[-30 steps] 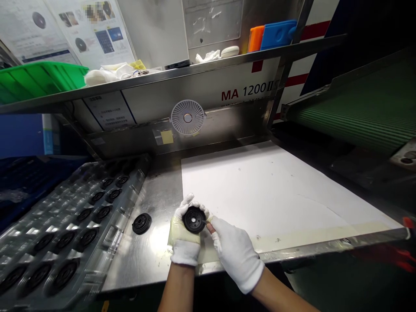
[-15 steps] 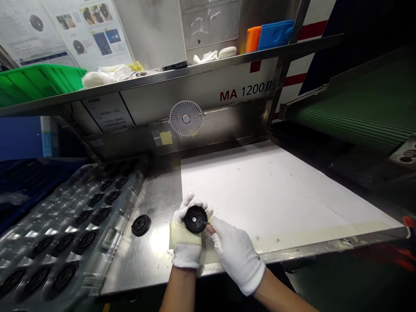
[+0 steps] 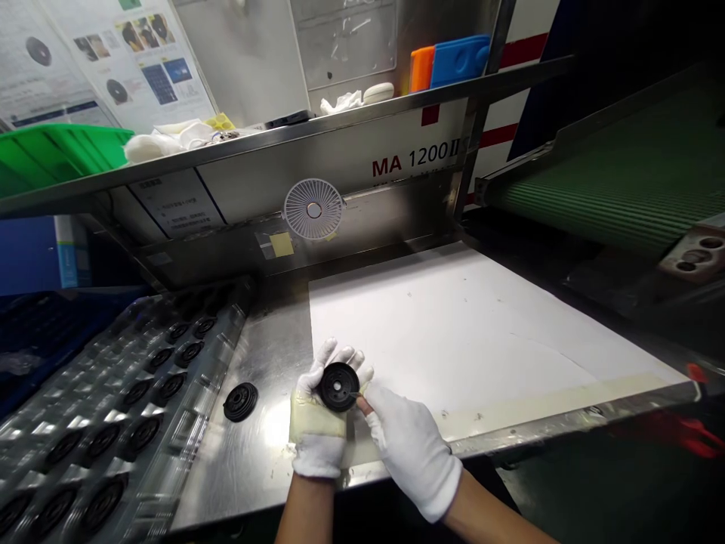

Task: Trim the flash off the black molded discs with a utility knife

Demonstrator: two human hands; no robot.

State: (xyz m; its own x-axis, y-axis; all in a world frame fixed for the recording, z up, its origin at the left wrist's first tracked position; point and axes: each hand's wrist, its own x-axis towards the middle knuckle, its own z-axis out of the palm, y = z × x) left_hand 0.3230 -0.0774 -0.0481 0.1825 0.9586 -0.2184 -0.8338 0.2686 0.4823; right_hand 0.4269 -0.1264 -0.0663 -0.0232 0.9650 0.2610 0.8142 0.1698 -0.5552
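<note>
A round black plastic part, dished and with a bright hole at its centre, rests in the palm and fingers of my left hand. That hand wears a white glove with a yellowish patch. My right hand, gloved in white with a bare thumb tip, is closed on a thin pointed tool. The tool's tip meets the right side of the part's rim; most of the tool is hidden by the fingers. To the left, a second round black part lies on the metal bench.
A clear plastic tray with several black parts stands at the left. White paper covers the bench's right side. At the back are a small fan and a shelf with a green bin. A green conveyor runs at right.
The view has shifted slightly, moving most things a little left in the picture. Both hands keep their hold, with the tool still at the part's right rim; the left fingers look slightly more spread.
</note>
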